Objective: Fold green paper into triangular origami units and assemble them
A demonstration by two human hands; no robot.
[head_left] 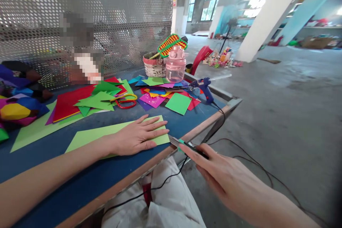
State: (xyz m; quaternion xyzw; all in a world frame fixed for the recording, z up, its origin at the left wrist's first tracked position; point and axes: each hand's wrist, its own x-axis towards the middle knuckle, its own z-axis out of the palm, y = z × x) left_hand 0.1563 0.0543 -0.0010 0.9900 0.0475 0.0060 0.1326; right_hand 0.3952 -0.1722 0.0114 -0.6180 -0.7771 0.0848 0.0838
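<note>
One cutter (181, 144), right hand (227, 172) partly covering.

- From the wearer's head, I look forward and steeply down at the bench (191, 119), close up.
- My view catches the lap (173, 188) at 6 o'clock, mesh panel (128, 7) at 11, floor (280, 114) at 3.

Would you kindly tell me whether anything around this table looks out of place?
The glue gun lies near the table's edge, its black cord trailing over the side and seemingly across the lap, where it might snag. The magenta paper also has odd pale specks.
</note>
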